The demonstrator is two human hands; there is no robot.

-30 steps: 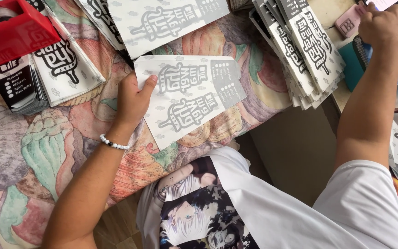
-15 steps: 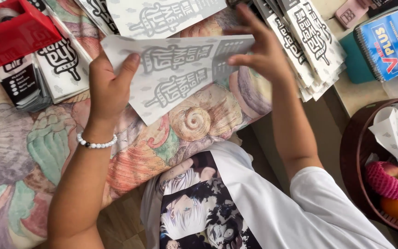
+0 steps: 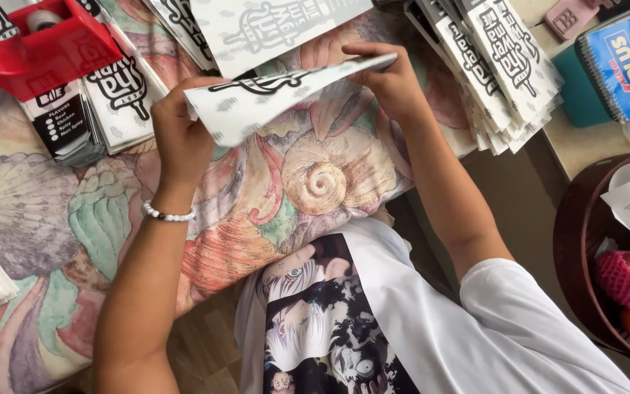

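Together pinching one printed paper sheet (image 3: pixel 271 98): left hand (image 3: pixel 180 135), right hand (image 3: pixel 395 80); lifted over shell-patterned cloth (image 3: pixel 315 190), bare beneath.

A home table turned packing station — a shell-patterned tablecloth (image 3: pixel 315 182), stacks of printed paper sleeves (image 3: pixel 504 66) at upper right, a red tape dispenser (image 3: pixel 38 44) upper left, a fruit basket (image 3: pixel 585 248) at right.

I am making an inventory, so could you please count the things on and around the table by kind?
Printed paper sheet held in both hands: 1
Stacks of printed sheets: 3 visible
Red tape dispenser: 1
Blue spiral notebook: 1
Brown fruit basket: 1
Total: 7

Left hand and right hand grip the sheet's ends.
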